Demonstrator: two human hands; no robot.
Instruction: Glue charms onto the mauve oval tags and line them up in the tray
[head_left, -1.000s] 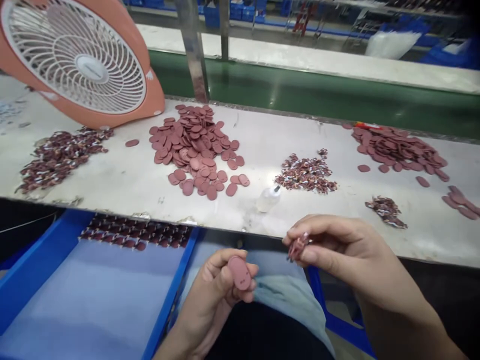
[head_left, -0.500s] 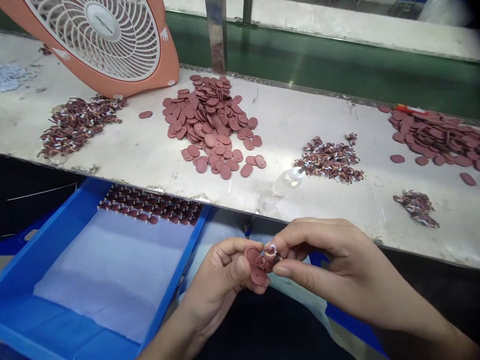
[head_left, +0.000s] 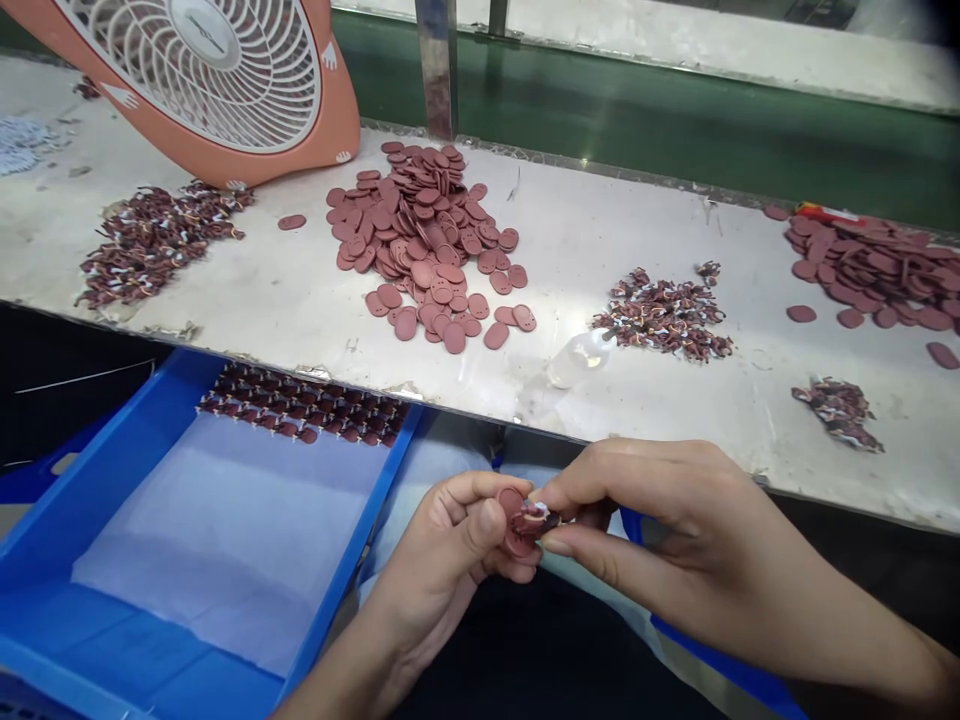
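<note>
Between thumb and fingers, my left hand (head_left: 457, 540) pinches a reddish-brown oval disc (head_left: 511, 498); whether there is more than one disc in the pinch I cannot tell. My right hand (head_left: 660, 530) is closed on a small brown figure-like piece (head_left: 534, 519) with white and yellow marks, pressed against the face of the disc. Its fingertips partly cover the piece. Both hands are just below the bench edge, above the lap.
On the bench (head_left: 555, 240) lie a heap of oval discs (head_left: 427, 230), piles of small brown pieces (head_left: 667, 315), a clear dropper bottle (head_left: 581, 358) and more discs (head_left: 877, 270). An orange fan (head_left: 225, 90) stands at back left. A blue tray (head_left: 352, 570) holds rows of assembled pieces (head_left: 300, 405).
The small brown piece has come closer against the disc, and the disc has turned slightly in my left fingers. The camera view has shifted a little.
</note>
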